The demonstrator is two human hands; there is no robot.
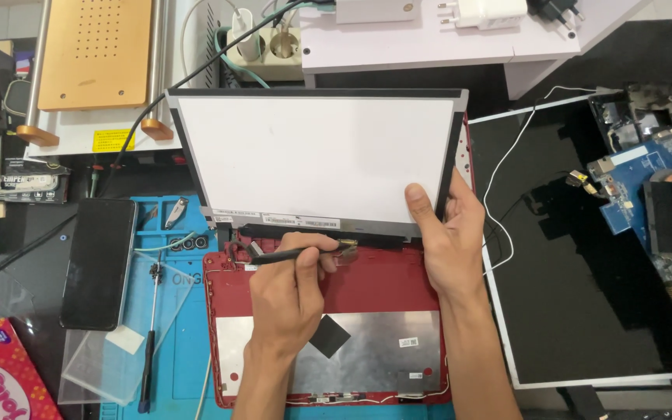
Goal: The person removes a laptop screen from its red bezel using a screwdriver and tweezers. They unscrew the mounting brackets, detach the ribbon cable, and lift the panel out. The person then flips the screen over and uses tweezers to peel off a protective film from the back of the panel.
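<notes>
Laptop screen panel [316,159], white-faced with a dark border, stands tilted up from the red lid shell [375,284] at the middle of the table [188,327], its lower edge resting just above the shell's hinge side. The right hand [445,241] steadies the panel at its lower right corner, thumb pressed on the white face and fingers curled behind the edge, so its grip is clenched on the panel. The left hand [293,292] grasps a thin black tool [301,252] like a pen, its tip reaching the small connector [348,245] just under the panel's lower edge (whether tip and connector actually touch cannot be told). Inside the shell lies a silver foil sheet [367,354] bearing a black square patch [328,334]. To the left, on a blue mat [188,327], lie a dark phone [99,263], a clear glass sheet [118,358] and a slim screwdriver [149,342]. To the right rests another black display panel [585,272], with a blue circuit board [663,194] beside it.
</notes>
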